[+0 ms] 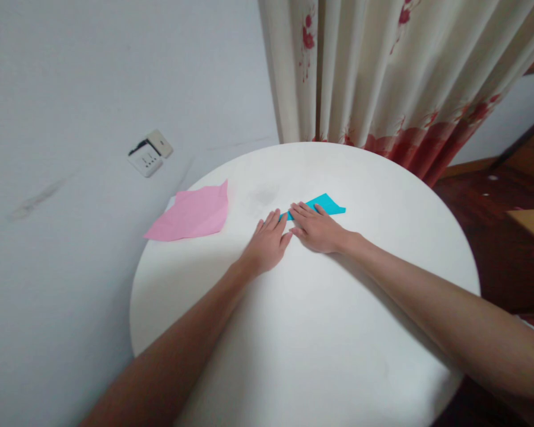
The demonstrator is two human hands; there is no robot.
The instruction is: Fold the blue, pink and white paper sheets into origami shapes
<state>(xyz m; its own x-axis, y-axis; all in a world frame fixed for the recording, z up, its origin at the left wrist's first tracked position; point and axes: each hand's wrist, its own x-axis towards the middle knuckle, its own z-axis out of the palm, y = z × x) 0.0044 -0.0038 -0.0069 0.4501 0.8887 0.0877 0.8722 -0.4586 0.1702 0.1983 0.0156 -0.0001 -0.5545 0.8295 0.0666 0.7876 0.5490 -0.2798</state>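
A folded piece of blue paper (328, 203) lies flat on the white round table, its wider end pointing right. My left hand (267, 241) rests palm down over the narrow left end of the paper, fingers stretched out. Beside it, my right hand (317, 228) presses flat on the middle of the paper with its fingers extended. The two thumbs almost meet just below the paper's near edge. Both hands cover part of the paper, so its full shape is hidden.
Pink paper sheets (191, 214), slightly curled, lie at the left side of the white table (320, 332). A wall socket (146, 159) sits on the pale wall at the left. Behind the table hangs a cream and red curtain (360, 77).
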